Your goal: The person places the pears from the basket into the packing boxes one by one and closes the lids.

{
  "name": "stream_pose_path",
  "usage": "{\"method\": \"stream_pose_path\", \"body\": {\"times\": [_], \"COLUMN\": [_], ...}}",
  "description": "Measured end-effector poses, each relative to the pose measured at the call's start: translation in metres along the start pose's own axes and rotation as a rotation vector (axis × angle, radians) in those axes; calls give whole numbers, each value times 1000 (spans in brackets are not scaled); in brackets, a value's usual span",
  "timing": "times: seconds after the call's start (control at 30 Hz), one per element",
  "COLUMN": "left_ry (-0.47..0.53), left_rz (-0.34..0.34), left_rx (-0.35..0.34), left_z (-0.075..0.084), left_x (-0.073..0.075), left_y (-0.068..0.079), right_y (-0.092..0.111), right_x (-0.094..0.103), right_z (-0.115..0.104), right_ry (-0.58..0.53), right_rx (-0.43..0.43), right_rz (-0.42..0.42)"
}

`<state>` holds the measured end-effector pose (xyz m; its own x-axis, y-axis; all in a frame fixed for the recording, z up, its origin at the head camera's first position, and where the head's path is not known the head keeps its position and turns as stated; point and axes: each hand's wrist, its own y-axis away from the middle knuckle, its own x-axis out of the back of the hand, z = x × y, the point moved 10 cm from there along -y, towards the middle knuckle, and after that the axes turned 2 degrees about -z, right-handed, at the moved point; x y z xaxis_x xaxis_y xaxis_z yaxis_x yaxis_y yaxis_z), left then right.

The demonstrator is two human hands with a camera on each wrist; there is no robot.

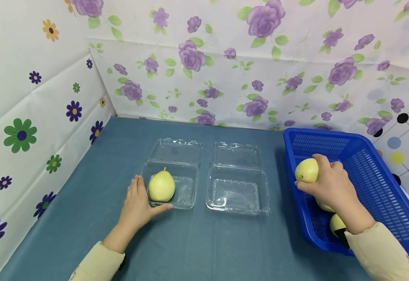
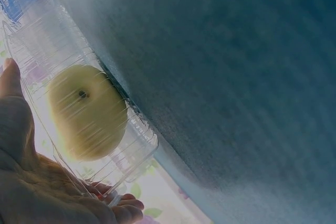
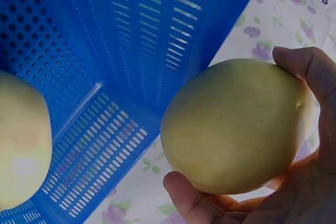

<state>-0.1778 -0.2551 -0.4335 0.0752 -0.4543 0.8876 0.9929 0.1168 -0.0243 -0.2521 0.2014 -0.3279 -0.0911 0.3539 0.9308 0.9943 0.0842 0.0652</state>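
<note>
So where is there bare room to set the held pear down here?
The right clamshell box sits empty between the left box and the blue basket. The cloth in front of both boxes is bare. The left box holds a pear; the basket's near end is crowded.

A blue-grey cloth-covered table (image 1: 190, 242) carries two open clear plastic clamshell boxes side by side, the left box (image 1: 190, 195) and the right box (image 1: 238, 191) near each other, with a blue plastic basket (image 1: 383, 187) standing at the right edge

A staged booth: floral paper walls (image 1: 225, 58), blue cloth table (image 1: 190, 242).
</note>
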Motion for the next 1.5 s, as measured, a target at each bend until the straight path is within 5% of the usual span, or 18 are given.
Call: {"method": "stream_pose_path", "body": {"times": [1.5], "left_ry": [16], "left_rz": [-14], "left_rx": [23], "left_z": [-1], "left_x": [0], "left_y": [0], "right_y": [18], "right_x": [-11], "right_z": [-65], "right_ry": [-31], "right_rx": [168], "right_rz": [7]}}
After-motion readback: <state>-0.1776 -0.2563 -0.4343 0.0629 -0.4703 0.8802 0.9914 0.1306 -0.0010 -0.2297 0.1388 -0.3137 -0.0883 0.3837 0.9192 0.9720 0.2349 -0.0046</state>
